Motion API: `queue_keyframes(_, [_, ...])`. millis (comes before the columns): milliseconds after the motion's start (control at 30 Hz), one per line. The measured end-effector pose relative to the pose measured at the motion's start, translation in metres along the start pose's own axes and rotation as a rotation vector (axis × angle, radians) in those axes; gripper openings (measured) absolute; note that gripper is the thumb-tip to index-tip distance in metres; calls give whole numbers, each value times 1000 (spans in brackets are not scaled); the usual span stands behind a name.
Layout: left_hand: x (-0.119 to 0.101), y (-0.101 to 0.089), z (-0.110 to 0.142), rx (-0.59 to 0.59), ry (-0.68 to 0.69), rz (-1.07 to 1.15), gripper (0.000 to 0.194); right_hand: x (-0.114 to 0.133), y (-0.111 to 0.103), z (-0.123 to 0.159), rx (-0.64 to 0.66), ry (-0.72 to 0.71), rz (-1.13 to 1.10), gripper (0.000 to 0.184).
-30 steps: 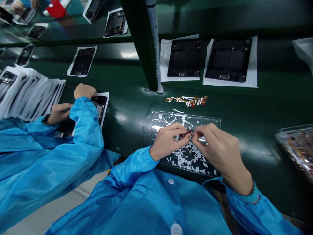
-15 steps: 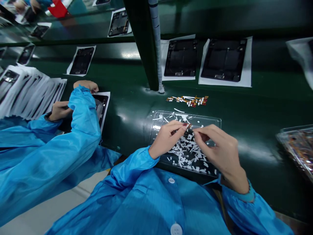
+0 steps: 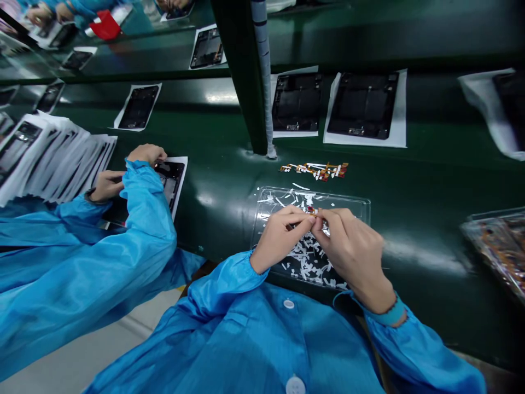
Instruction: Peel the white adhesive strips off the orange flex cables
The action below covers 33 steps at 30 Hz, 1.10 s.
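Small reddish-brown part (image 3: 312, 211), too tiny to tell more of, is pinched between the fingertips of both hands over the clear plastic tray (image 3: 361, 203) at the near edge of the green bench (image 3: 430, 180). Left hand (image 3: 279, 236) is curled narrow, thumb and forefinger closed on the part's left end; right hand (image 3: 353, 249) meets it from the right, fingers bunched tight on the other end, and the two hands touch at the tips. Under them the tray holds a litter of white strips (image 3: 305, 257), partly hidden by the hands and wrists. Just beyond the tray's far edge lies a short row of orange and white pieces (image 3: 315, 169). Farther back, toward the far edge of the bench, two dark framed panels on white sheets (image 3: 363, 106) lie side by side, right of a dark upright post (image 3: 241, 76) that blocks part of the bench behind it. At the right edge sits another clear tray of small parts (image 3: 498, 249), blurred. To the left a co-worker's hands (image 3: 123, 172) in blue sleeves rest on a dark panel (image 3: 170, 178), with a fanned stack of sheets (image 3: 53, 156) beyond them at the left edge.
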State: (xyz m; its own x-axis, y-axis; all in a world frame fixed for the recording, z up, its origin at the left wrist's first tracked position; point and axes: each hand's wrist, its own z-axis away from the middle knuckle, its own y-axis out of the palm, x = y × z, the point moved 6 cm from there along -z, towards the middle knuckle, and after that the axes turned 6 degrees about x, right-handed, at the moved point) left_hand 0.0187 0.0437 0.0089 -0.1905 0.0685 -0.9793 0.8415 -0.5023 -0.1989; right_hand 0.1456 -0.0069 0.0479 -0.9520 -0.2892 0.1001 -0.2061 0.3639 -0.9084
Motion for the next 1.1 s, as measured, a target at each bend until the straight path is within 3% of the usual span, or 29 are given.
queue_keyframes(233, [-21, -15, 7, -8, 205, -256, 17, -14, -5, -13, 47, 213, -491, 7])
queue_keyframes(300, [-26, -30, 9, -47, 237, -291, 16, -20, -11, -8, 75, 228, -548, 7])
queue_keyframes(367, [-23, -59, 11, -171, 234, -297, 16, -30, -14, -2, 153, 210, -557, 9])
queue_keyframes(433, [-7, -99, 12, -366, 159, -265, 21, -43, -8, 1, 306, 155, -530, 25])
queue_keyframes(533, [39, -154, 16, -563, -90, -264, 28, -72, 11, -12, 489, 106, -459, 36])
queue_keyframes(633, [76, -184, 25, -634, -245, -344, 30, -102, 38, -51, 466, 130, -383, 30])
queue_keyframes(767, [90, -198, 46, -721, -292, -447, 29, -113, 90, -104, 447, 78, -315, 34])
queue_keyframes(867, [89, -200, 59, -737, -349, -527, 24, -109, 116, -124, 433, 21, -278, 31])
queue_keyframes(1100, [89, -201, 70, -718, -440, -592, 26, -112, 113, -129, 381, 28, -323, 26])
